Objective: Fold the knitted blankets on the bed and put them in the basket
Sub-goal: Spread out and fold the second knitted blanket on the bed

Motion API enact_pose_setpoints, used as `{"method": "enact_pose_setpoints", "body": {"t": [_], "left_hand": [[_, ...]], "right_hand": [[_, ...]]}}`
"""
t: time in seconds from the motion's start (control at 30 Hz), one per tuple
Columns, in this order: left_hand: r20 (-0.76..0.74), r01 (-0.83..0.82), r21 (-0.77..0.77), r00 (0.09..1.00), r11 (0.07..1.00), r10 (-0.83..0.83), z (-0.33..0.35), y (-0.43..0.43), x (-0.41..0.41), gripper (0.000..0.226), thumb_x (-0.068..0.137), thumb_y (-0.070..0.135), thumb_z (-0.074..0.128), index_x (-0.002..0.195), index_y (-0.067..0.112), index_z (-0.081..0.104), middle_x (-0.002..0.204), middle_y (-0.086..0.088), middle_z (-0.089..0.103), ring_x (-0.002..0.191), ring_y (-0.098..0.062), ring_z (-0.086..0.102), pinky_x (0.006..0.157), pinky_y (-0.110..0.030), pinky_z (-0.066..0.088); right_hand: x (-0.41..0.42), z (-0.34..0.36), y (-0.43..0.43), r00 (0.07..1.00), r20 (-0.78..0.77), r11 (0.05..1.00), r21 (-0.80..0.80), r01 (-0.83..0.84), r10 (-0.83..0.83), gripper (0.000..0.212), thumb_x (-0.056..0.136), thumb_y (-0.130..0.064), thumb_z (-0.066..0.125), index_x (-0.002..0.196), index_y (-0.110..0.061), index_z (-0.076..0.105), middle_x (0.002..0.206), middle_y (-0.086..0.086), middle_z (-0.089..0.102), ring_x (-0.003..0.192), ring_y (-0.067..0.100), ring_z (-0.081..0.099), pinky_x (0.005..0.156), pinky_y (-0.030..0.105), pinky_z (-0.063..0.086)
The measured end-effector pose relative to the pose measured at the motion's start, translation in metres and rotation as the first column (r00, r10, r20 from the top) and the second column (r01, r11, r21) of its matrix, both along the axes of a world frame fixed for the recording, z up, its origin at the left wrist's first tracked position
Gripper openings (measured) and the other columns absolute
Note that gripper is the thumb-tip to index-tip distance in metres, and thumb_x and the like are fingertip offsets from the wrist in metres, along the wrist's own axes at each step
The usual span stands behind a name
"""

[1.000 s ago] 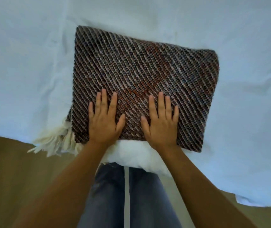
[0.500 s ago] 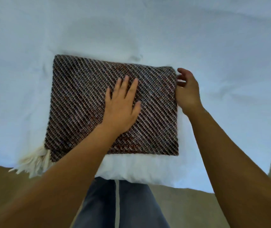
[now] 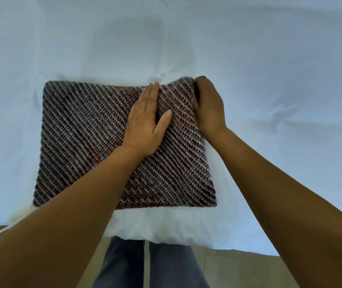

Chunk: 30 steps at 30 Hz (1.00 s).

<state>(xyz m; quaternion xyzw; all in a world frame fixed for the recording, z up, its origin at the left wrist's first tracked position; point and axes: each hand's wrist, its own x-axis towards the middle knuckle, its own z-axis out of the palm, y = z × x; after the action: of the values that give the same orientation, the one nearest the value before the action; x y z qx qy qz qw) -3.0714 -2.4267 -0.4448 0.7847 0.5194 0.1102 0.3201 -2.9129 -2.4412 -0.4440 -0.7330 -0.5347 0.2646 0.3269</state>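
On the bed (image 3: 269, 80) the blanket (image 3: 82, 142) lies folded, left grip (image 3: 147, 123) flat with fingers straight on its middle, right grip (image 3: 209, 109) clamped on its right edge: best pin the middle and bring that edge over squarely.

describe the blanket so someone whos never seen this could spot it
A white bed sheet fills the view. Near its front edge lies the folded knitted blanket, the left hand flat on it, the right hand gripping its far corner. It alone is dark, diagonally striped, with cream fringe at its near left corner.
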Motion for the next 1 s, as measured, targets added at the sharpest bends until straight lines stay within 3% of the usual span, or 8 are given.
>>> {"method": "enact_pose_setpoints", "body": {"t": [0.2,0.27,0.37,0.47,0.63,0.73,0.83,1.0], "left_hand": [[0.059,-0.049,-0.066,0.997,0.997,0.053,0.012,-0.001,0.002,0.079,0.085,0.056,0.021,0.148,0.010,0.012,0.155,-0.010,0.020,0.143,-0.023,0.016,0.116,-0.041,0.014],[0.035,-0.055,-0.086,0.998,0.995,0.058,0.019,-0.002,0.010,0.088,0.080,0.064,0.025,0.148,0.012,0.008,0.156,-0.009,0.015,0.144,-0.023,0.012,0.117,-0.049,0.011],[-0.062,-0.112,-0.112,0.992,0.987,0.106,0.030,-0.018,0.035,0.108,0.070,0.073,0.043,0.148,0.018,-0.008,0.158,-0.007,-0.001,0.145,-0.022,-0.001,0.113,-0.047,0.001],[-0.136,-0.195,-0.199,0.976,0.961,0.169,0.034,-0.026,0.055,0.113,0.075,0.043,0.064,0.145,0.013,-0.019,0.155,-0.012,-0.017,0.144,-0.026,-0.010,0.115,-0.044,-0.001],[-0.079,-0.172,-0.295,0.985,0.940,0.155,0.035,-0.020,0.060,0.081,0.089,0.002,0.045,0.144,0.003,-0.014,0.155,-0.015,-0.014,0.144,-0.025,-0.012,0.118,-0.034,0.000],[-0.048,-0.100,-0.342,0.995,0.934,0.089,0.034,-0.029,0.063,0.076,0.088,-0.005,0.036,0.145,0.005,-0.013,0.156,-0.011,-0.015,0.143,-0.022,-0.015,0.116,-0.033,-0.006],[-0.206,-0.041,-0.280,0.978,0.959,-0.018,0.020,-0.045,0.066,0.074,0.094,0.018,0.037,0.145,0.009,-0.015,0.155,-0.008,-0.019,0.142,-0.022,-0.020,0.112,-0.043,-0.012],[-0.374,0.079,-0.181,0.917,0.980,-0.142,-0.004,-0.073,0.062,0.088,0.083,0.070,0.015,0.135,0.018,-0.032,0.154,-0.007,-0.025,0.140,-0.023,-0.027,0.104,-0.045,-0.025]], "right_hand": [[0.008,0.005,0.014,0.967,-0.204,0.972,-0.151,-0.182,0.149,0.017,0.087,-0.019,0.054,0.102,-0.020,0.046,0.085,-0.010,0.056,0.074,0.003,0.053,0.067,0.014,0.042],[0.018,0.006,0.021,0.933,-0.205,0.902,-0.264,-0.343,0.295,0.023,0.084,-0.019,0.058,0.106,-0.020,0.051,0.102,0.000,0.059,0.089,0.013,0.055,0.081,0.023,0.044],[0.023,0.006,0.029,0.921,-0.113,0.875,-0.287,-0.390,0.373,0.014,0.085,-0.017,0.055,0.099,-0.016,0.057,0.099,0.002,0.058,0.085,0.016,0.053,0.074,0.026,0.040],[0.024,0.008,0.034,0.910,-0.036,0.871,-0.275,-0.406,0.413,0.011,0.084,-0.008,0.051,0.091,-0.007,0.059,0.090,0.007,0.056,0.078,0.017,0.047,0.066,0.023,0.031],[0.035,0.009,0.043,0.930,0.008,0.896,-0.271,-0.352,0.368,0.021,0.077,0.002,0.047,0.089,0.000,0.064,0.091,0.015,0.064,0.086,0.027,0.056,0.074,0.030,0.040],[0.045,-0.003,0.042,0.849,0.310,0.896,-0.270,-0.353,0.428,0.023,0.080,-0.006,0.048,0.097,-0.009,0.063,0.093,0.011,0.065,0.086,0.031,0.059,0.071,0.035,0.044],[0.042,-0.023,0.025,0.794,0.487,0.928,-0.262,-0.264,0.363,0.026,0.089,-0.018,0.047,0.113,-0.016,0.057,0.101,0.011,0.063,0.090,0.031,0.060,0.066,0.031,0.039],[0.052,-0.020,0.034,0.960,0.015,0.889,-0.382,-0.253,0.280,0.044,0.092,-0.008,0.047,0.135,-0.016,0.047,0.134,0.011,0.053,0.124,0.026,0.048,0.105,0.032,0.034]]}}
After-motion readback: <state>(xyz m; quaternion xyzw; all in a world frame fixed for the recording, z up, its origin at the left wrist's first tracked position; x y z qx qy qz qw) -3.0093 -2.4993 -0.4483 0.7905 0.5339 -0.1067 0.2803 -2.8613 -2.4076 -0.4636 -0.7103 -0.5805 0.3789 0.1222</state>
